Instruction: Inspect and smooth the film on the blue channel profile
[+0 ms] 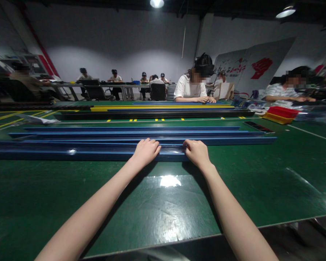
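both forearms reach forward and angle inward — the left hand [147, 149] palm down, fingers curled over the nearest blue channel [97, 151], the right hand [197, 151] gripping its right end, fingers bent. the channel lies flat on the green table [233, 192], its long axis running left to right, nearer the person than the other blue channels [220, 140].

- Table [163, 214]: 12 o'clock points across from the near edge.
- 12 o'clock: near channel [70, 154], extending toward 10 o'clock; parallel channels [233, 140] behind it; long strips [163, 108] farther back.
- 1–2 o'clock: phone [259, 127]; stacked trays [281, 114] just behind.
- 10–11 o'clock: paper sheet [39, 120].
- 12 o'clock, beyond strips: person [188, 88].
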